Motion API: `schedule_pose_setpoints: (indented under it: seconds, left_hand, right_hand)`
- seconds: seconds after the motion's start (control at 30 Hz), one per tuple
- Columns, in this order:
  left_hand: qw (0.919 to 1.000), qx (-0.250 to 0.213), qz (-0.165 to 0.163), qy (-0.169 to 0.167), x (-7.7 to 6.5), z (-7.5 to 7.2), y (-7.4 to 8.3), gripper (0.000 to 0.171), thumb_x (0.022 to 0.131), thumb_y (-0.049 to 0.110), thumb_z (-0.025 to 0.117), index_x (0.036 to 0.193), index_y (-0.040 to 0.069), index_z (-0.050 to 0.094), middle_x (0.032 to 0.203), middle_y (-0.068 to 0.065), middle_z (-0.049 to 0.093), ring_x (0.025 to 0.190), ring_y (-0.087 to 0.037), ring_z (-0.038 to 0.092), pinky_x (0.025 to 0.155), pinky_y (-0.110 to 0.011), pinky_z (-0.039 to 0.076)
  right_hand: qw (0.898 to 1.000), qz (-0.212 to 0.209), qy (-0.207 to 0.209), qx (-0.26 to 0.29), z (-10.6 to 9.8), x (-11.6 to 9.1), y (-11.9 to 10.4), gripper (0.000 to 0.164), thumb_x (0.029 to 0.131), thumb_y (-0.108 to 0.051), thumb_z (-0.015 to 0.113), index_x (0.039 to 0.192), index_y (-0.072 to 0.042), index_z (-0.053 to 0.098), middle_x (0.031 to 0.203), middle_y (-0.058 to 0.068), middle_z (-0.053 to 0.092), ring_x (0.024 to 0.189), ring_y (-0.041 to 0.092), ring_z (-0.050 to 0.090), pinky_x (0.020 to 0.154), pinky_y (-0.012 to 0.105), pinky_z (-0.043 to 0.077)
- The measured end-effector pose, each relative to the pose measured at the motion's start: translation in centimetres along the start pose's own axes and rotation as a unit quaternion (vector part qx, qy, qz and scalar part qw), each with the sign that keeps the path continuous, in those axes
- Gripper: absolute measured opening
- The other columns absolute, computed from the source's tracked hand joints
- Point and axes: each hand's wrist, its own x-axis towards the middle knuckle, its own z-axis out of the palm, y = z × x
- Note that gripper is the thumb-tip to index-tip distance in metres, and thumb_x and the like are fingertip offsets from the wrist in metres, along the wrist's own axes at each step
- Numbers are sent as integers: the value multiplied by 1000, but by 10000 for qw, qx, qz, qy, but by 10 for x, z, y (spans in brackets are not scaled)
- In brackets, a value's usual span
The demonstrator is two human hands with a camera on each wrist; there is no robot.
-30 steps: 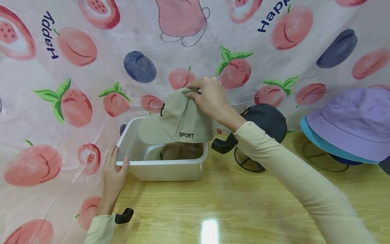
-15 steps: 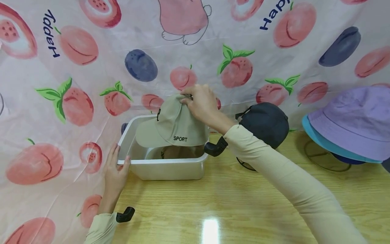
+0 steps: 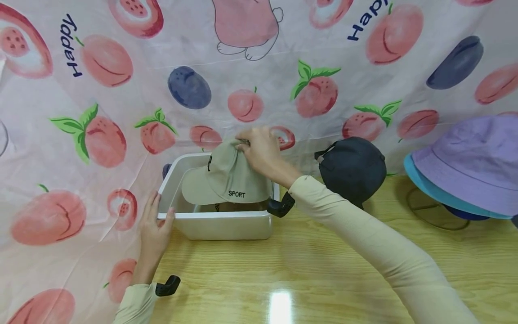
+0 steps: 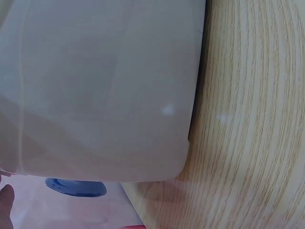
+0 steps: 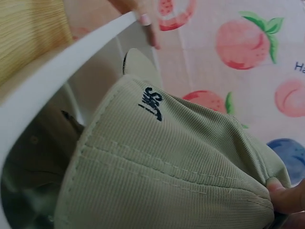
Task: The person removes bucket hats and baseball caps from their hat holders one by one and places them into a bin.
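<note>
In the head view my right hand (image 3: 261, 150) pinches the top of a beige baseball cap (image 3: 247, 177) marked SPORT. The cap hangs low in the mouth of a white plastic bin (image 3: 226, 227), brim to the left, its crown creased below the fingers. The right wrist view shows the thumb (image 5: 286, 195) pressed into the cap's fabric (image 5: 162, 157), with dark lettering on its side. My left hand (image 3: 155, 229) rests at the bin's front left corner, fingers fairly straight along the left side and thumb by the front rim. Something brown inside the bin is mostly hidden under the cap.
Right of the bin, a black cap (image 3: 354, 168) sits at the back of the wooden table (image 3: 323, 270). Farther right, a lilac bucket hat (image 3: 473, 166) lies over a turquoise hat (image 3: 429, 189), with a wire ring below. A fruit-print cloth (image 3: 259, 81) hangs behind.
My right hand has lowered the beige cap into the bin, moving slightly left. The brown thing inside is now more covered. My left hand has stayed at the corner.
</note>
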Motion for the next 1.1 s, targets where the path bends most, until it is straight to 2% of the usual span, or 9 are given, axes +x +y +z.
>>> schedule_pose_setpoints:
  seconds: [0.2,0.33,0.47,0.5,0.57,0.77,0.87,1.03,1.1]
  left_hand:
    - [10000,54,28,29,1,0,1,56,90,17,60,139,-3,43,149,-9,35,133,-28,35,78,-2,38]
    - [10000,70,-6,5,1,-1,2,56,91,17,60,139,-3,42,149,-9,35,132,-28,35,78,-1,36]
    - [9999,110,-60,-38,0,-2,3,56,91,18,60,140,-3,42,150,-8,34,133,-27,35,80,-21,49]
    - [9999,115,-85,-54,0,-2,3,56,91,18,60,140,-3,42,150,-8,34,133,-27,34,80,-21,49]
    - [9998,102,-134,-81,-1,-2,4,56,91,19,60,140,-3,42,150,-8,33,134,-26,34,81,-33,50]
    - [9997,32,-222,-122,-2,-2,4,56,92,19,59,141,-2,41,151,-8,32,134,-25,33,82,-41,47]
    - [9997,58,-221,-110,-2,-2,5,56,92,19,59,141,-2,41,150,-8,33,133,-25,34,82,-37,46]
    - [9997,23,-228,-115,-2,-2,6,56,92,19,59,141,0,41,150,-8,33,132,-25,35,81,-12,42]
    - [9996,33,-242,-124,-3,-2,6,56,92,20,59,141,0,41,150,-8,33,132,-25,36,81,-12,43]
  right_hand:
    - [9998,-35,-63,181,11,-5,5,23,88,-18,67,109,-12,73,105,5,70,93,19,66,76,34,51]
    - [9999,-33,-140,22,14,-9,4,24,88,-21,66,110,-14,73,105,5,70,88,18,65,75,36,50]
    - [9998,-31,-129,-113,16,-14,2,24,88,-23,67,110,-18,73,105,5,70,87,19,66,72,38,51]
    - [9998,-43,-110,-131,16,-15,2,23,88,-23,67,110,-19,73,104,4,70,87,20,66,71,38,52]
    - [9999,-97,-58,-128,16,-18,3,21,88,-22,67,108,-19,74,102,4,71,85,20,66,70,38,52]
    - [9995,-299,35,-88,19,-24,5,17,87,-19,67,102,-16,75,97,4,72,83,23,67,71,40,52]
    - [9997,-190,0,-177,20,-28,4,17,88,-21,67,102,-19,75,96,4,72,83,24,67,68,42,52]
    - [9993,-95,-24,-360,23,-35,2,17,87,-24,67,102,-23,75,93,2,72,82,22,66,65,41,51]
    - [9991,-112,-14,-409,25,-37,2,17,87,-24,67,102,-23,75,94,1,72,82,21,66,67,41,52]
